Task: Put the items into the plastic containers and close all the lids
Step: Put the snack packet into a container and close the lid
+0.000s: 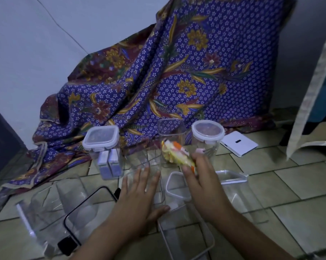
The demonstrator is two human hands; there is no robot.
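Observation:
My right hand (201, 177) grips a yellow snack packet (174, 153) with orange and white print, held tilted above the tiled floor. My left hand (139, 192) lies flat with fingers spread against an open clear square container (147, 162). Behind stand a lidded square container (104, 147) holding white-blue items, a tall open clear container (170, 128), and a round lidded jar (208, 136). A loose white-rimmed square lid (177, 186) lies under my right wrist.
A large clear container with a black-rimmed lid (68, 209) lies at front left. Another clear box (233, 184) sits at right, one more (188, 239) at the front. A white flat device (239, 143) lies on the tiles. Purple batik cloth (177, 72) drapes behind.

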